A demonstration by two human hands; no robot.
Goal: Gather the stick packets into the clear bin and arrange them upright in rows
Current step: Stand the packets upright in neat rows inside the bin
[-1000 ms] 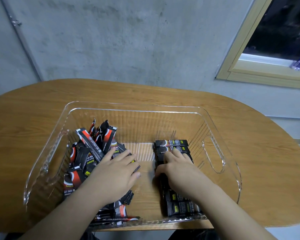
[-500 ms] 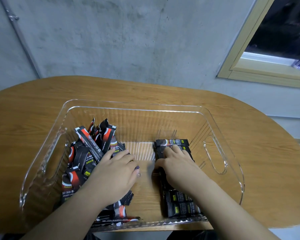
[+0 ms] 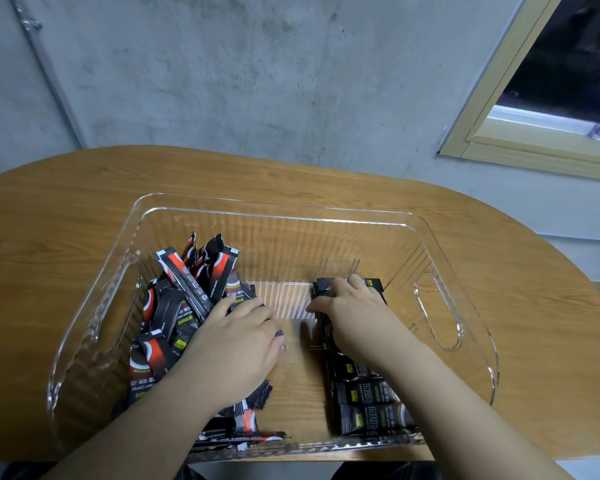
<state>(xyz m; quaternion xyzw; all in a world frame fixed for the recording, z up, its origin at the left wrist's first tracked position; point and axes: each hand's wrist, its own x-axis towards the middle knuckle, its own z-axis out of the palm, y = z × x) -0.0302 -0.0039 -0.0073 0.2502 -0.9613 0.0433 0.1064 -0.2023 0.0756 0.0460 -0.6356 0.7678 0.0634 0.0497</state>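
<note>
Inside a clear bin [image 3: 440, 306] on a wooden table [image 3: 499, 271]: fingers [image 3: 352, 287] of right hand [image 3: 357, 320] curled onto far end of a tidy packet row [image 3: 368, 407], grip partly hidden; left hand [image 3: 238, 344] flat, fingers together, atop a loose packet heap [image 3: 177, 306], largely covering it. Forearms cut off below.

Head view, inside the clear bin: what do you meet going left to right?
Left handle cutout → jumbled packets → left hand → bare bin floor → right hand on the neat packet row → right handle cutout.
</note>
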